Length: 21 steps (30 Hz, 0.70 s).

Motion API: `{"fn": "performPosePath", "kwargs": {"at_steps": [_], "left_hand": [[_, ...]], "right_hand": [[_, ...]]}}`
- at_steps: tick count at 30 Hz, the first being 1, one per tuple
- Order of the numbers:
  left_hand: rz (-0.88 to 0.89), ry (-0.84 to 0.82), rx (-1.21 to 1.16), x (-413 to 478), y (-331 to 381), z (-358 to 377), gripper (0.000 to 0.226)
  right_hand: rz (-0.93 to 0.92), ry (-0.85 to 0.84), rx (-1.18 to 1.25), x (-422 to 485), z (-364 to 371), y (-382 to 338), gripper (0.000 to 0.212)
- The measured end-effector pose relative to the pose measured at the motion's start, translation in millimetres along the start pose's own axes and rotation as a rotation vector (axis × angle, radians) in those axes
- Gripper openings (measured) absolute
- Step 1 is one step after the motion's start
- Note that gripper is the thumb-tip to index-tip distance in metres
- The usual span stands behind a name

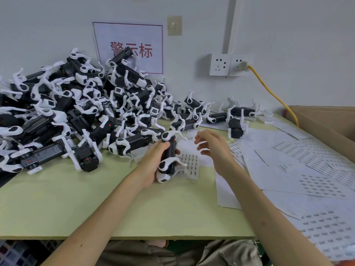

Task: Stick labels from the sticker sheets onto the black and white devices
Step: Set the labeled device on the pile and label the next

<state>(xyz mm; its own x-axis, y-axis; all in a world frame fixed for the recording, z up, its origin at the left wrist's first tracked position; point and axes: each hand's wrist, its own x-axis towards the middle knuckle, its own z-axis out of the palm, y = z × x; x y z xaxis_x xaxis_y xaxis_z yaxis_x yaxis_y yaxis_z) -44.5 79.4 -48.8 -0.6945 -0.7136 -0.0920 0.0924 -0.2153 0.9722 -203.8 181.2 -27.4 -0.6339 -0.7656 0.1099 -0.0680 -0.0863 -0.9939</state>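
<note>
At the middle of the worktop [76,198], just in front of the big heap of devices [67,112], the left hand [151,162] grips one black and white device [169,150]. Its fingers and thumb are wrapped round the dark body. The device stands on end with its white head down, at the left edge of a small sticker sheet [192,167].

Now the risks. Those thin white legs jut out towards the right hand [213,148], so a quick approach could snag a fingertip and land a label crooked or folded on itself. The left grip covers much of the body (not much bare surface on show), so a label may end up half on a finger's spot. The right forearm also lies across the loose sticker sheets [317,181] and could drag them askew.

As for pose, the left forearm comes in from the lower left, with the wrist bent inward. The right hand hovers just beside the device, palm towards it, with its fingers spread, loosely curled and blurred. Whether a label sits on a fingertip, I cannot tell.
</note>
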Motion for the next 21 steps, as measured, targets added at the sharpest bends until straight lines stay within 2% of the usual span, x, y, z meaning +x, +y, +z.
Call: {"fn": "performPosePath", "kwargs": {"at_steps": [2,3,5,7,10,12,15,17,19,21], "left_hand": [[-0.090,-0.062,-0.052,2,-1,-2,0.029],[-0.159,-0.123,-0.085,2,-1,-3,0.033],[-0.263,-0.296,-0.117,-1,0,-7,0.038],[-0.304,-0.428,-0.118,-5,0,-13,0.041],[-0.311,-0.486,-0.108,-10,3,-14,0.041],[-0.277,-0.476,-0.130,-11,5,-11,0.054],[-0.330,-0.515,-0.318,-10,5,-11,0.093],[-0.342,-0.647,-0.389,-10,6,-10,0.104],[-0.303,-0.665,-0.438,-8,7,-9,0.106],[-0.232,-0.549,-0.378,-4,5,-9,0.106]], "right_hand": [[-0.066,-0.074,0.004,1,-1,-1,0.013],[-0.105,-0.153,-0.015,0,-2,-1,0.019],[-0.152,-0.351,-0.065,-1,-5,-1,0.045],[-0.123,-0.547,-0.084,-1,-9,-1,0.060],[-0.037,-0.669,-0.072,1,-17,-3,0.050],[-0.057,-0.619,-0.108,3,-24,-4,0.034],[0.005,-0.545,-0.110,5,-41,-5,0.015],[0.074,-0.496,-0.042,8,-56,-6,0.018],[0.152,-0.305,0.154,13,-71,-9,0.024],[0.171,0.006,0.540,16,-88,-8,0.019]]}}
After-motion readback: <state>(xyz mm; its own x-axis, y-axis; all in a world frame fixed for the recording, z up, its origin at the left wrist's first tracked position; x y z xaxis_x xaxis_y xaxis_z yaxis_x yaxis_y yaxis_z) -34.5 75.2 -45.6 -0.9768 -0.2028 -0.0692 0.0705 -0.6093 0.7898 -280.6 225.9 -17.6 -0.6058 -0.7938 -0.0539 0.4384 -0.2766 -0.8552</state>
